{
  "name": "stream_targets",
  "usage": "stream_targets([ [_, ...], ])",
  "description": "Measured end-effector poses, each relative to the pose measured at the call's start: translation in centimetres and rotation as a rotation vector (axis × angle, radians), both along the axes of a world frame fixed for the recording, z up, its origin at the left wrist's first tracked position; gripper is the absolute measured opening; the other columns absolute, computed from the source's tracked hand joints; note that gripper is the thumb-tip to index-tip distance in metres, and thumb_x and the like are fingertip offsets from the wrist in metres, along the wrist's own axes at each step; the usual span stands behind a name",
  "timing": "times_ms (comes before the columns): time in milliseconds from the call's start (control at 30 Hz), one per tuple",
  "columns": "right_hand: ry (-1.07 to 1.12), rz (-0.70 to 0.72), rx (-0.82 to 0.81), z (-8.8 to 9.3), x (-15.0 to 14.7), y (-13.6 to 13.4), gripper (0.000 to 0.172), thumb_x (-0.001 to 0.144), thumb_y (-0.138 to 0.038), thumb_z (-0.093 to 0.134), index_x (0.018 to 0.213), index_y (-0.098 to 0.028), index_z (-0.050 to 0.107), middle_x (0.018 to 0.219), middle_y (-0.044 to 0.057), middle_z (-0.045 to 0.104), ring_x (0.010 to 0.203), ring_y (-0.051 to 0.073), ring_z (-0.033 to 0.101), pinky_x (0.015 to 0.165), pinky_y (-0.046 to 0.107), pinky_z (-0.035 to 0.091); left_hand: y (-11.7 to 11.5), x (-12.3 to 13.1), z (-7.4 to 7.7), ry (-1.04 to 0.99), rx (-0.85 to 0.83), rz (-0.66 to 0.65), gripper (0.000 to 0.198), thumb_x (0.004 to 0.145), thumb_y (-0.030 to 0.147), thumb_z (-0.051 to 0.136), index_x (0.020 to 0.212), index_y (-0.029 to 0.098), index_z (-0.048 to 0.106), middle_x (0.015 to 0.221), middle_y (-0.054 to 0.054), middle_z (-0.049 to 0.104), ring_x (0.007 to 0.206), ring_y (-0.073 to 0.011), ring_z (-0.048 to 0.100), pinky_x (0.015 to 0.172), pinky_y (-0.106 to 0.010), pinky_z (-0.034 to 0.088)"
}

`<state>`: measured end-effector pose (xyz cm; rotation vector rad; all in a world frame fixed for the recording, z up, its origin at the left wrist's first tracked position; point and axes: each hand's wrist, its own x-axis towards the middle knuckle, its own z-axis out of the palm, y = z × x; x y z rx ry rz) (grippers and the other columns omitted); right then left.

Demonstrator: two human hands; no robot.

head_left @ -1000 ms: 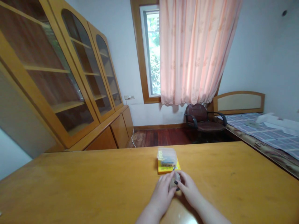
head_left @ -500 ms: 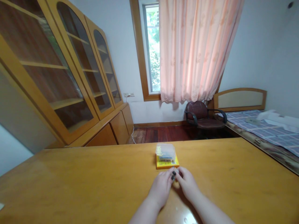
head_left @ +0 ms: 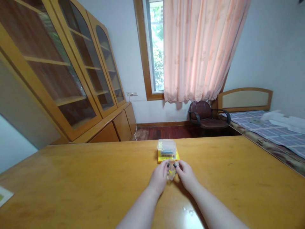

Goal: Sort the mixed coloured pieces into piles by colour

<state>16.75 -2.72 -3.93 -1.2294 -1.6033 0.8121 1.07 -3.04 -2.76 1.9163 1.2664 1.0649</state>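
Between my two hands is a small clear plastic bag with something yellow inside, too small to name. My left hand pinches its left edge. On the opposite edge, my right hand has thumb and fingers closed. Dark thumbnails face each other above the bag. Just beyond the fingers lies a flat yellow box, and a translucent plastic case or packet with bluish contents rests on top of it.
The wooden table spans the foreground. A pale card or paper lies at its left edge. Past the table stand a glass-fronted cabinet, a brown armchair and a bed.
My hands have moved slightly apart, and the clear bag now shows between them. The view has shifted a little, bringing more of the card at left into sight.
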Motion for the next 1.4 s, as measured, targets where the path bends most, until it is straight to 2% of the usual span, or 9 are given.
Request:
stream_targets([
  [167,0.059,0.003,-0.023,-0.1,-0.1,-0.1,0.037,0.082,-0.035,0.048,0.112,-0.015,0.056,0.087,0.008,0.067,0.07,0.019,0.061,0.064,0.031,0.05,0.6,-0.5,-0.3,-0.031,0.014,0.128,0.033,0.087,0.019,0.039,0.116,0.019,0.052,0.112,-0.008,0.064,0.103,-0.0171,0.06,0.091,-0.034,0.047],
  [333,0.016,0.031,0.09,-0.1,0.1,-0.1,0.045,0.078,-0.023,0.051,0.122,-0.017,0.051,0.113,0.011,0.063,0.091,0.021,0.062,0.081,0.036,0.051,0.6,-0.7,-0.8,-0.025,0.152,0.168,0.043,0.086,0.017,0.041,0.129,0.021,0.04,0.119,-0.008,0.06,0.111,-0.0158,0.057,0.097,-0.033,0.045],
  [633,-0.048,-0.075,0.164,-0.1,0.5,0.1,0.04,0.072,-0.01,0.045,0.108,-0.018,0.059,0.11,0.008,0.065,0.104,0.021,0.06,0.096,0.042,0.044,0.9,-0.5,-0.7,0.028,0.156,0.214,0.055,0.073,-0.001,0.039,0.123,0.02,0.05,0.122,-0.007,0.058,0.111,-0.0156,0.056,0.102,-0.035,0.042],
  [800,-0.084,-0.03,0.189,0.2,0.5,-0.2,0.038,0.072,-0.011,0.044,0.104,-0.02,0.062,0.106,0.007,0.067,0.103,0.02,0.061,0.094,0.041,0.046,0.8,-0.5,-0.4,0.132,0.029,0.133,0.035,0.078,0.007,0.045,0.104,0.019,0.065,0.106,-0.006,0.067,0.1,-0.0176,0.061,0.094,-0.036,0.047],
  [967,-0.076,-0.094,0.216,0.8,0.6,-0.5,0.034,0.075,-0.016,0.048,0.105,-0.02,0.062,0.105,0.008,0.068,0.1,0.022,0.062,0.092,0.041,0.047,0.5,-0.9,0.2,0.093,0.086,0.145,0.028,0.083,0.017,0.046,0.102,0.023,0.066,0.102,-0.003,0.068,0.096,-0.0161,0.062,0.09,-0.033,0.049],
  [1067,-0.1,-0.103,0.248,1.0,0.6,-0.6,0.037,0.077,-0.023,0.053,0.113,-0.019,0.058,0.112,0.01,0.064,0.106,0.023,0.059,0.095,0.042,0.045,0.9,-2.3,0.6,0.046,0.168,0.284,0.026,0.084,0.021,0.046,0.101,0.023,0.064,0.104,-0.003,0.067,0.099,-0.0167,0.06,0.092,-0.032,0.046],
  [1200,-0.07,-0.161,0.261,0.6,0.7,-0.5,0.035,0.079,-0.028,0.052,0.112,-0.017,0.057,0.111,0.011,0.063,0.104,0.024,0.059,0.093,0.042,0.046,2.1,-6.0,1.6,-0.068,0.137,0.656,0.031,0.089,0.026,0.037,0.112,0.021,0.057,0.111,-0.006,0.064,0.103,-0.0183,0.059,0.089,-0.032,0.047],
  [1300,-0.008,-0.192,0.243,0.2,0.8,-0.1,0.03,0.081,-0.031,0.05,0.106,-0.016,0.058,0.105,0.012,0.064,0.098,0.023,0.06,0.086,0.04,0.049,2.4,-8.7,2.7,0.149,0.03,0.797,0.033,0.087,0.021,0.036,0.11,0.02,0.059,0.111,-0.009,0.064,0.103,-0.023,0.058,0.088,-0.036,0.046],
  [1400,0.041,-0.183,0.207,0.1,0.8,0.0,0.028,0.082,-0.031,0.049,0.104,-0.016,0.058,0.102,0.011,0.064,0.094,0.022,0.061,0.082,0.038,0.05,2.2,-9.6,3.3,0.457,0.031,0.828,0.041,0.085,0.016,0.033,0.118,0.019,0.057,0.115,-0.012,0.062,0.105,-0.0268,0.057,0.093,-0.044,0.041],
])
